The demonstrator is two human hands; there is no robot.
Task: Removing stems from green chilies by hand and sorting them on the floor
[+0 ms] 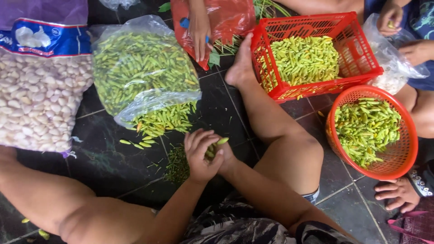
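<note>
Two hands meet low in the middle of the view, above the dark tiled floor (113, 158). The left hand (200, 156) is cupped with its fingers curled together over the right hand (224, 156), and between them they grip a few small green chillies (221, 141), one tip poking out on the right. Just left of the hands lies a small heap of green stems (177, 166), and a few loose chillies lie on the tiles nearby.

Beyond them a clear plastic bag (144, 68) spills green chillies from its open mouth onto the floor. A large sack of peeled garlic cloves (38, 99) lies to its left. To the right, a red rectangular crate (357, 56) and a round red basket (400, 156) both hold more green chillies, just beside each other. Other people's hands and feet show at the top and right edges, one hand (199, 31) resting on a red plastic bag (230, 18).
</note>
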